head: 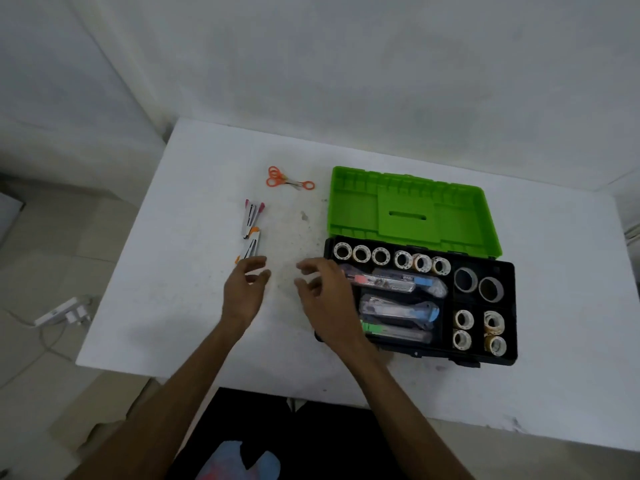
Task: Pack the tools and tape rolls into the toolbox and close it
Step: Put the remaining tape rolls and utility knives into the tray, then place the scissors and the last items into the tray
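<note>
The black toolbox (512, 306) lies open on the white table, its green lid (408, 209) tilted back. Inside are several small tape rolls (381, 255) in a row along the back, two grey rolls (465, 279), more small rolls (463, 319) at the right, and bagged cutters (398, 308). On the table to the left lie two staplers, one pink-tipped (252, 216) and one orange-tipped (250, 249), and orange-handled scissors (289, 179). My left hand (244, 292) hovers just below the orange-tipped stapler, fingers loosely curled, holding nothing. My right hand (325, 299) hovers at the toolbox's left edge, also holding nothing.
The white table (180, 306) stands against a white wall. A white power strip with a plug (62, 315) lies on the floor at the left. My dark-clothed lap shows below the table's front edge.
</note>
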